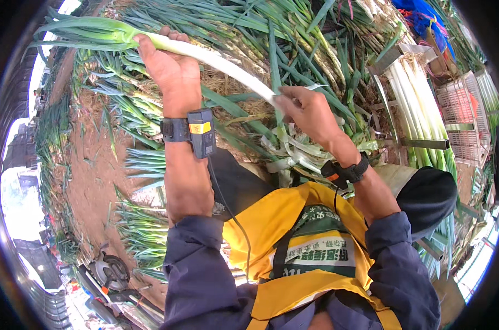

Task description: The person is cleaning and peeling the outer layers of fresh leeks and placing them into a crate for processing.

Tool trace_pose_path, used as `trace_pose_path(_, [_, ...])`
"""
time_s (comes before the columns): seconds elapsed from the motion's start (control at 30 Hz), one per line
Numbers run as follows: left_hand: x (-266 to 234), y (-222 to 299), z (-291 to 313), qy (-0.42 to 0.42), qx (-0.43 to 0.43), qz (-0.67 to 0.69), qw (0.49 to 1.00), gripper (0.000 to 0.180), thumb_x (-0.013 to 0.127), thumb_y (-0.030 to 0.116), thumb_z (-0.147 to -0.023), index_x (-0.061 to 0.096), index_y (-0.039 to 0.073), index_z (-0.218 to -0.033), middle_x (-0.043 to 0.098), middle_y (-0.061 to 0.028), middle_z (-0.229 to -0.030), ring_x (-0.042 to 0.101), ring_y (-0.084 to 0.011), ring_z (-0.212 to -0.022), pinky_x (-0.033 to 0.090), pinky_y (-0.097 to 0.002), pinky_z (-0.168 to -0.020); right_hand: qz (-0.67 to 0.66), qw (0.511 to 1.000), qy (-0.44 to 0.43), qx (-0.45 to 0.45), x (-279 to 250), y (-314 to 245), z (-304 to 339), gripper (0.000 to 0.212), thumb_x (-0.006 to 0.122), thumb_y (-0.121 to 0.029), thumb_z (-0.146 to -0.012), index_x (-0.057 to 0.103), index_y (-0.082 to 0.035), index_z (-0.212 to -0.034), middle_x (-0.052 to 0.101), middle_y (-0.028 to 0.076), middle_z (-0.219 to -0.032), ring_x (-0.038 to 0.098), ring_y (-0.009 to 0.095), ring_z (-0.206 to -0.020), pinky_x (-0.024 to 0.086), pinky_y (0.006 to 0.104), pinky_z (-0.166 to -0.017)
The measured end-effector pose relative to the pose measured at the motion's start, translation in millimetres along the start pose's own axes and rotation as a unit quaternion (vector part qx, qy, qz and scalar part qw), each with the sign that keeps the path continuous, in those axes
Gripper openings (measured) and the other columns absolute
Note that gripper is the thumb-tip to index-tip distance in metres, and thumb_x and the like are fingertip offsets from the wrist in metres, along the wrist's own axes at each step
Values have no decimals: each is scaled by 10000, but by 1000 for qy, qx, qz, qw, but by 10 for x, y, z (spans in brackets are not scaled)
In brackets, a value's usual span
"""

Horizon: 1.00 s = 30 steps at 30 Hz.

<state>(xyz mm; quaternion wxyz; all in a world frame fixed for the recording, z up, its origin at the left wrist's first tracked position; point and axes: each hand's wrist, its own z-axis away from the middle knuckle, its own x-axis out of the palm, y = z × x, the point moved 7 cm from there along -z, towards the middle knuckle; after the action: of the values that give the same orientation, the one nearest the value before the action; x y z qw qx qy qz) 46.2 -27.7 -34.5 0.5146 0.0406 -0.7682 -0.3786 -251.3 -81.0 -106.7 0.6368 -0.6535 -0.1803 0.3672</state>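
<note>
A long green onion (pixel 222 63) with a thick white stalk lies slantwise across the upper part of the view, its green leaves fanning out to the left. My left hand (pixel 169 63) is closed around the stalk just below the leaves. At the lower, white end, the fingers of my right hand (pixel 309 113) pinch the stalk; they are slightly blurred and hide its tip. Peeled leaves and pale skins (pixel 285 146) lie in a heap under my right hand, in front of my lap.
Piles of untrimmed green onions (pixel 233 33) spread across the far side. Cleaned white stalks (pixel 414 104) rest in a metal rack (pixel 425 144) on the right, beside a pinkish plastic crate (pixel 462 113). Bare dirt ground (pixel 90 165) and a parked motorbike (pixel 112 275) are on the left.
</note>
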Motion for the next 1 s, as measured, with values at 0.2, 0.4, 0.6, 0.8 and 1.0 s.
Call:
trace_pose_path(0.2, [133,-119,122,34,19,-20,999,456,530,483,-1013,367,128,-1250,524,-114,-993,492,-202,-781,470,-381,-702,210,952,68,-211,44,-44,-17,132,668,-106,-873,645,-26,-976,635,175,-859,632,410,-751,512,479,-674])
trace_pose_path(0.4, [129,-140,102,22,14,-35,999,476,506,509,-1017,381,120,-1262,520,-123,-1031,502,-215,-809,474,-397,-731,170,959,74,-213,15,-4,-34,120,656,-63,-858,651,-31,-974,626,169,-848,622,415,-758,516,463,-670])
trace_pose_path(0.6, [131,-170,159,49,-11,-6,999,467,477,538,-1017,460,99,-1177,526,-109,-982,505,-222,-813,482,-389,-740,-61,996,65,26,-53,254,-76,119,612,-71,-904,658,33,-935,680,126,-760,664,219,-582,529,353,-585])
trace_pose_path(0.8, [128,-190,82,20,-6,62,998,399,511,505,-1013,508,121,-1122,532,-63,-913,513,-192,-775,475,-342,-704,-316,928,195,-35,-803,1286,-128,146,572,-123,-999,608,13,-962,607,32,-803,573,94,-651,505,199,-577])
trace_pose_path(1.0, [-118,-116,47,65,50,24,996,453,611,489,-967,464,118,-1183,536,-89,-1003,520,-212,-819,459,-382,-758,-572,764,298,-27,-2179,1519,264,100,509,-28,-1008,594,4,-967,568,11,-811,547,71,-728,494,212,-605])
